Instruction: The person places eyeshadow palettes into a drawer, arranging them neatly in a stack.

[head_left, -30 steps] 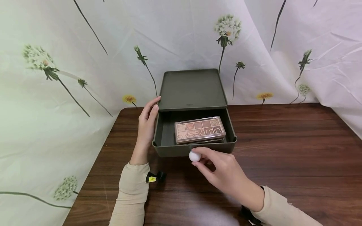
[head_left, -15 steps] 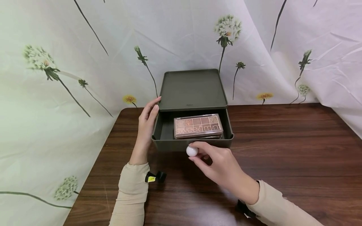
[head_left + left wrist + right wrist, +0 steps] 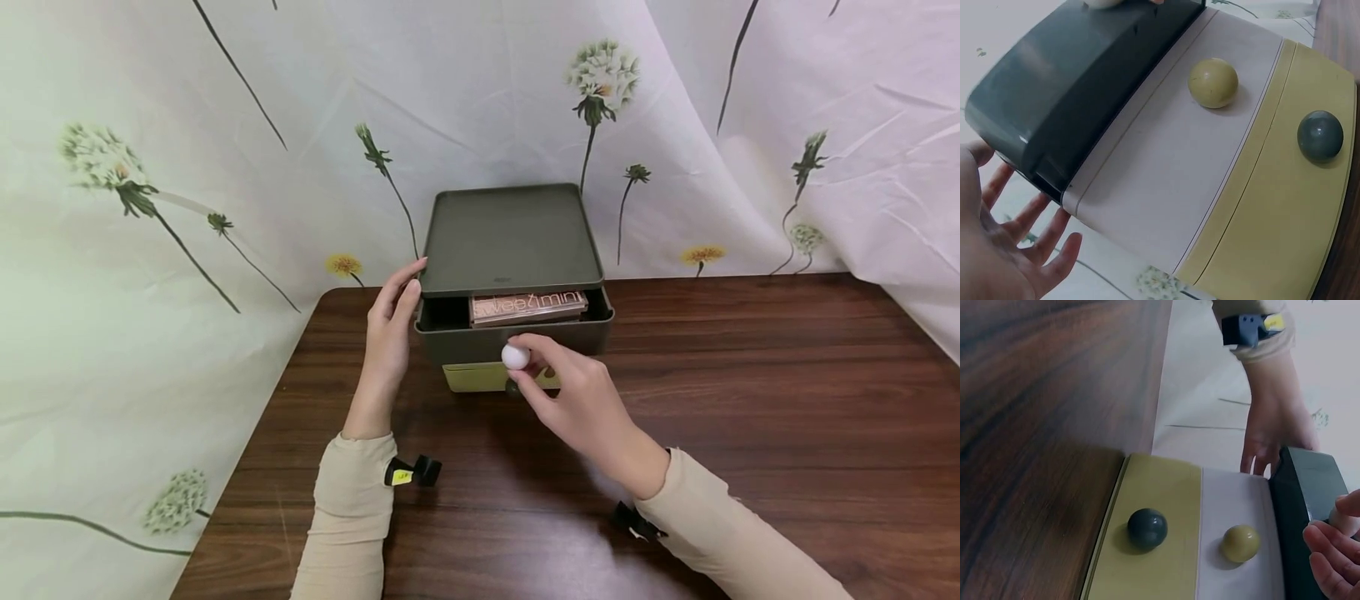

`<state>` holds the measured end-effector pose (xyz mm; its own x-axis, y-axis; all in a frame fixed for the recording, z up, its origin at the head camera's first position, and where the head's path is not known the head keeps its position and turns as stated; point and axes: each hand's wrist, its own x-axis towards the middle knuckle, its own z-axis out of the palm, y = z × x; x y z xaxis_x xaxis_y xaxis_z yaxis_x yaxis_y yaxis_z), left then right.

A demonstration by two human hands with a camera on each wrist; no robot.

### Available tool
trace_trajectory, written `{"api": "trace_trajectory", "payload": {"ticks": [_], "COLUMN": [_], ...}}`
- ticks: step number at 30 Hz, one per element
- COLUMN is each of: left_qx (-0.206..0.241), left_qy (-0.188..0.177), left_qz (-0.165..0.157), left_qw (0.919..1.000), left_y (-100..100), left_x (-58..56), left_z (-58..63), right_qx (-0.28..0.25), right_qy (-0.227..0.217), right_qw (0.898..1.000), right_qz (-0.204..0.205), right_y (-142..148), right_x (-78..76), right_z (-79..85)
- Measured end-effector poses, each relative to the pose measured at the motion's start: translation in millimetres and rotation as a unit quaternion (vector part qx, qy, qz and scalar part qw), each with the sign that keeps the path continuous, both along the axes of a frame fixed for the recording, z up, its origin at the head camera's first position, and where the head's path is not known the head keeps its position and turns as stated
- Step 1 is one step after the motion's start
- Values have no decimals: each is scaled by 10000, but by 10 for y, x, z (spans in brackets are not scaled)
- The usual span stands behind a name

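My right hand [image 3: 588, 404] pinches the round white knob [image 3: 515, 357] of the dark green top drawer [image 3: 472, 343]. That drawer sticks partway out of a small desktop drawer unit [image 3: 513, 237]. Inside it lies an eyeshadow palette [image 3: 528, 309] with a clear lid, its rear part hidden under the unit's top. My left hand [image 3: 387, 333] rests its fingertips against the unit's left side, fingers extended. Below, in the left wrist view, are a white middle drawer [image 3: 1147, 162] with a yellow knob [image 3: 1212, 83] and a yellow bottom drawer [image 3: 1260, 212] with a dark knob [image 3: 1320, 137].
The unit stands at the back of a dark wooden table [image 3: 750, 400]. Behind it hangs a white cloth [image 3: 487, 100] printed with dandelions. A black wrist camera [image 3: 426, 471] sits at my left sleeve.
My right hand has pushed the top drawer inward, away from me. More of the palette is now covered, and the yellow bottom drawer has come into view. The left hand has stayed in place.
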<state>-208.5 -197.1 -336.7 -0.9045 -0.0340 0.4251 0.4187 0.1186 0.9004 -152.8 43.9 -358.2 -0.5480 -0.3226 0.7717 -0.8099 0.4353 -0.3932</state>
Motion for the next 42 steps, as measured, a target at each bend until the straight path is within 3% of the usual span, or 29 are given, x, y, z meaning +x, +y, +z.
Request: {"api": "trace_trajectory", "payload": {"ticks": [10,19,42], "left_qx": [-12,-3,7], "left_qy": [86,-26,8], "left_qz": [-43,133,237], "left_qw": [10000,9999,9997], "left_y": [3,13,27], "left_x": [8,22,24], "left_z": [15,33,40], "right_qx": [-150,-310,-96], "right_qy": [180,104,-209], "right_qw": [9997,9994,9997], "right_qz": [-117,-77,-122], "right_y": [-58,-110,-111], "right_x": [-143,-268,-398], "right_z": [2,5,37]}}
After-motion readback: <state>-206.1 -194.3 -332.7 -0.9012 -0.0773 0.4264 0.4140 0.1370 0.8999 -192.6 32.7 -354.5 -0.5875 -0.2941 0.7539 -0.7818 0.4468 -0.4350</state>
